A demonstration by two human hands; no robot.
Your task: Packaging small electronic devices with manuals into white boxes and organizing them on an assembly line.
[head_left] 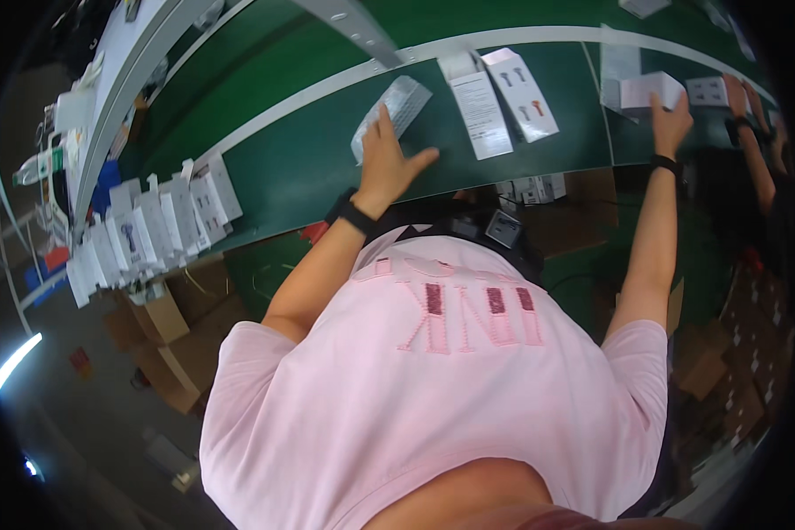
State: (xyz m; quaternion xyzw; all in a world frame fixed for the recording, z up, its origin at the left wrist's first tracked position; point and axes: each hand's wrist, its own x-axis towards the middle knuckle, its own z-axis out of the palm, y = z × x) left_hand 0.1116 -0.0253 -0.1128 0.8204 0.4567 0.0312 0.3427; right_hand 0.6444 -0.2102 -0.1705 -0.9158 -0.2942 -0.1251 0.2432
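My left hand (386, 168) reaches over the green bench with its thumb spread wide. Its fingertips lie on a silvery, translucent wrapped packet (404, 99), not closed round it. Out to the right, my right hand (670, 125) grips the near side of a white cardboard box (642, 91); some of its fingers are hidden by the box. Between my hands lie two white cartons: one with printed text (481, 115) and its end flap up, the other with small tool pictures (521, 95).
Several white cartons (163, 216) stand in a row at the bench's left end. At the far right a co-worker's hands (740, 99) are at another small box (707, 91). A metal post (349, 26) rises beyond the packet. Brown cardboard boxes (163, 318) sit below left.
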